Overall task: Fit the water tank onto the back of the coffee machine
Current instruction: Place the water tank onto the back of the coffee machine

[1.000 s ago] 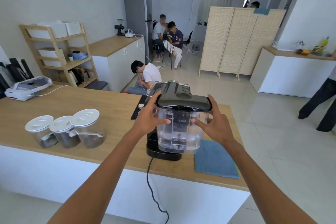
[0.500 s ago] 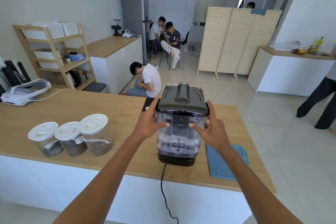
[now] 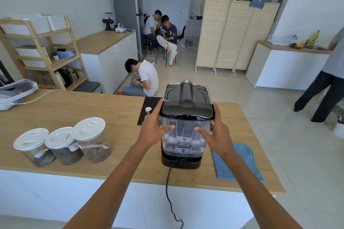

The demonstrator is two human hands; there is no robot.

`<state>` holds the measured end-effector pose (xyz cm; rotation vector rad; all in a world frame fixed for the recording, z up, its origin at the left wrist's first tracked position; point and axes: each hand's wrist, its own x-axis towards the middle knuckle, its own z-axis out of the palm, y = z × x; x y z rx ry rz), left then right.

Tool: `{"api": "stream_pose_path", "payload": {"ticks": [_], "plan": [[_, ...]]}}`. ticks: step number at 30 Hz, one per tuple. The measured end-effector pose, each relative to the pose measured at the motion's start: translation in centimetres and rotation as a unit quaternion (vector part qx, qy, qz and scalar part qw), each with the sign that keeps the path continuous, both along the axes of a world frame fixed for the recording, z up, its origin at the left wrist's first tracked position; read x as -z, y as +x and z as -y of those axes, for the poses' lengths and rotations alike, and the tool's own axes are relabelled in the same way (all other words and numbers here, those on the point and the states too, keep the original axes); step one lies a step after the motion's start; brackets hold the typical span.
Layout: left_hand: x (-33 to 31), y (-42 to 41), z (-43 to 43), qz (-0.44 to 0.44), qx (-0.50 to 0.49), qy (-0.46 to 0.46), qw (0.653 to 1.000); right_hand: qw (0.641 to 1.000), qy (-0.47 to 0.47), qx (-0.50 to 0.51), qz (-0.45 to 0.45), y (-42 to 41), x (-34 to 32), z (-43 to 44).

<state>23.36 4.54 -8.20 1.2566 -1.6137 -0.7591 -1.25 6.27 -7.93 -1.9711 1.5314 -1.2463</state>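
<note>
The clear plastic water tank (image 3: pixel 184 137) with a dark lid stands upright against the back of the black coffee machine (image 3: pixel 187 96), just above the machine's black base (image 3: pixel 181 162). My left hand (image 3: pixel 154 130) grips the tank's left side, thumb across its near face. My right hand (image 3: pixel 216 132) grips the right side the same way. The machine's back faces me near the front edge of the wooden counter (image 3: pixel 93 109); its front is hidden.
A black power cord (image 3: pixel 168 189) hangs over the counter's front edge. Three white-lidded glass jars (image 3: pixel 63 141) stand left, a blue cloth (image 3: pixel 236 163) lies right, a black mat (image 3: pixel 149 109) with a metal tamper behind. People sit and stand in the room beyond.
The tank has come down and squared up against the machine's back, from a raised, tilted hold a second ago. Both hands stayed on its sides.
</note>
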Motion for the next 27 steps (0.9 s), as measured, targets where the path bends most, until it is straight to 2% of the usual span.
{"api": "stream_pose_path", "payload": {"ticks": [7,12,16,27], "plan": [[1.1,-0.1,0.9,-0.016,-0.004,-0.011,1.000,1.000,-0.011,-0.001,-0.001,0.1,1.5,0.8],[2.5,0.1,1.2,0.003,0.002,-0.025,1.000,1.000,0.010,0.011,0.014,0.2,3.2,1.0],[3.7,-0.1,0.8,-0.003,0.001,-0.026,1.000,0.999,0.013,0.026,-0.013,0.1,4.4,0.9],[5.0,0.2,1.2,0.034,0.000,-0.035,0.999,0.998,0.033,0.048,-0.025,0.2,4.2,0.3]]}}
